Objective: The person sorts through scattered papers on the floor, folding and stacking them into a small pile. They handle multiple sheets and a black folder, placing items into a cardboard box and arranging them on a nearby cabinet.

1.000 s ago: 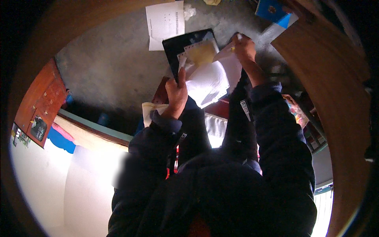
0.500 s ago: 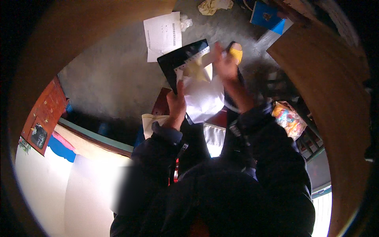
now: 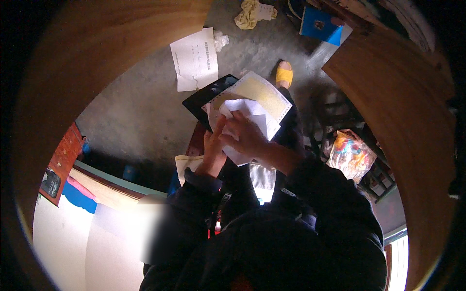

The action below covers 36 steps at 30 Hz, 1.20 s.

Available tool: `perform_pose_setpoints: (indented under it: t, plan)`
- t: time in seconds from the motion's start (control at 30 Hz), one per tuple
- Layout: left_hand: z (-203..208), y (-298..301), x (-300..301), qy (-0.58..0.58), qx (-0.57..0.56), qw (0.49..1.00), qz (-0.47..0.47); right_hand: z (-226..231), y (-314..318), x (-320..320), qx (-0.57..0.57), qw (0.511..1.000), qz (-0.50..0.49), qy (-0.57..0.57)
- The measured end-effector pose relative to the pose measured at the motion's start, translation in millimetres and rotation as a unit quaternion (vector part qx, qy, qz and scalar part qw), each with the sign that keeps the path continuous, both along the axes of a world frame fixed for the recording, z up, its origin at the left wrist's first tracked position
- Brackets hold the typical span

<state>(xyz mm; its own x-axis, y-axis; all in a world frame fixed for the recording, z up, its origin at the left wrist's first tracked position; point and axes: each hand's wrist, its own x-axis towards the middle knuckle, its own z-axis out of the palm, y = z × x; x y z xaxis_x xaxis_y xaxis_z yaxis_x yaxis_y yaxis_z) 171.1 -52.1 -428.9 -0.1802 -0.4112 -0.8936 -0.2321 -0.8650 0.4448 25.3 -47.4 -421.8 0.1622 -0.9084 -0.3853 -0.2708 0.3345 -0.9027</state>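
Observation:
A stack of papers lies over my lap on a black folder (image 3: 206,97). A yellowish form with punched edges (image 3: 266,93) sticks out beyond a creased white sheet (image 3: 262,120) on top. My left hand (image 3: 212,150) grips the stack's left edge, thumb up on top and its other fingers mostly hidden. Reaching across from the right, my right hand (image 3: 245,138) has its bent fingers closed on the white sheet, close to the left thumb. What lies under the right palm is hidden.
On the concrete floor ahead lie a printed white sheet (image 3: 195,60), crumpled clear plastic (image 3: 221,41), a yellow cloth (image 3: 247,15) and a blue booklet (image 3: 320,25). A colourful plastic bag (image 3: 352,155) rests on a dark chair at right. My foot wears a yellow slipper (image 3: 284,75).
My right hand has swung down and left from above the papers onto the white sheet. The yellowish form now lies spread out to the right. My left hand stays at the stack's left edge.

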Motion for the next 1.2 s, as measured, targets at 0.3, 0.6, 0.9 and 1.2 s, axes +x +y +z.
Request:
perform_pose_setpoints:
  t: [0.3, 0.6, 0.9, 1.2]
  plan:
    - [5.4, -25.0, -15.5, 0.028, 0.162, 0.941, 0.294, -9.7, 2.9, 0.4, -0.093, 0.99, 0.005, 0.106]
    - [-5.2, -20.4, -12.0, 0.036, 0.185, 0.926, 0.327, -11.9, -21.8, -4.5, 0.079, 0.994, 0.04, 0.072]
    - [-8.8, -14.8, 18.8, 0.019, 0.168, 0.924, 0.342, -7.5, -12.1, 21.7, 0.024, 0.997, 0.022, 0.064]
    - [-9.8, -10.3, 45.9, 0.019, 0.121, 0.935, 0.332, -31.8, 6.6, 66.5, 0.088, 0.99, -0.075, -0.081]
